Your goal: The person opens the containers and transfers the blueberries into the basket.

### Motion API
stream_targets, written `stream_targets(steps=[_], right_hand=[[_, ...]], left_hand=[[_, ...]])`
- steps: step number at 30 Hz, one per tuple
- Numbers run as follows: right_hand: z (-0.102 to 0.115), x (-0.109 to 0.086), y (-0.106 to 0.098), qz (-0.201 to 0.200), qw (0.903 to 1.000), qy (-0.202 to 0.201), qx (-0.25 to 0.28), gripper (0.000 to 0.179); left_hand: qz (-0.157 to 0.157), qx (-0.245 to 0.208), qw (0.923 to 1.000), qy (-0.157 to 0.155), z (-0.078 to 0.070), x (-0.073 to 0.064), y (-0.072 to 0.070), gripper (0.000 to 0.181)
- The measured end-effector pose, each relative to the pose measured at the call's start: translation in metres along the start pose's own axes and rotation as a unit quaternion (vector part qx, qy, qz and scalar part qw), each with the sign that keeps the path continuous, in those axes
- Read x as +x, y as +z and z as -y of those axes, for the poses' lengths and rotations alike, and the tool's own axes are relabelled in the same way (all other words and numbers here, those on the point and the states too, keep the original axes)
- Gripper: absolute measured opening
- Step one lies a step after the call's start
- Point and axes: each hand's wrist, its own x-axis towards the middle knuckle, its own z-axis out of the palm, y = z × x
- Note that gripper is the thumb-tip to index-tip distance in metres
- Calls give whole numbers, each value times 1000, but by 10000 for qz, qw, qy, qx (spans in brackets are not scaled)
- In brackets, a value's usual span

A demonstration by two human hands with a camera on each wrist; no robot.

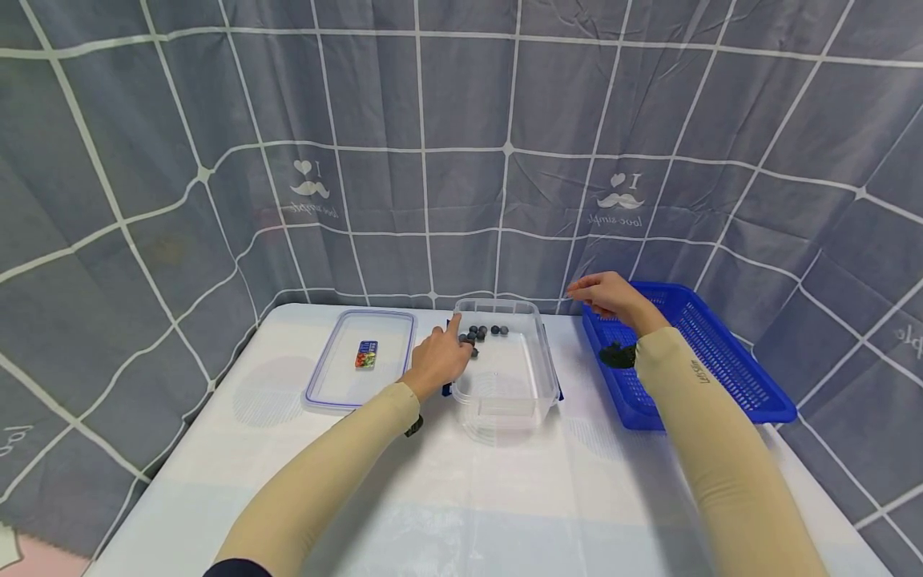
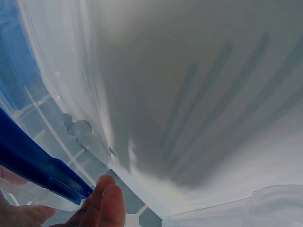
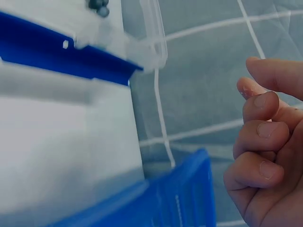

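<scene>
The clear container [image 1: 513, 365] stands on the worktop [image 1: 548, 497], open side up, and serves as the reference for all positions. Inside it, toward its far left corner, lies a cluster of small dark round pieces [image 1: 481, 332], with two more pieces just to the right of that cluster. The left hand [image 1: 440, 354] is at the container's left wall and grips it; the fingers [image 2: 113, 203] are bent closely about the blue left latch [image 2: 42, 165], and the forefinger points up along the rim. The right hand [image 1: 606, 295] is raised to the right of the container, apart from it. Its fingers [image 3: 262, 137] are loosely curled, with a gap visible between the uppermost digits, and appear released. The blue right latch [image 3: 71, 52] hangs down on the container's right side. Farther right is a blue perforated basket [image 1: 714, 353], partly below the right hand. Left of the container, a blue-edged lid [image 1: 382, 385] lies flat, bearing a coloured label [image 1: 365, 354]. Behind the container hangs a grey curtain [image 1: 461, 96] with white grid lines.
</scene>
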Motion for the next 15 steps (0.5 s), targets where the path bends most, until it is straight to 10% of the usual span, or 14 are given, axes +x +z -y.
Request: stream_targets(steps=[15], right_hand=[[24,14,44,578,9973,2,455,40]], left_hand=[[55,-84,9999,1,1,0,0,64]])
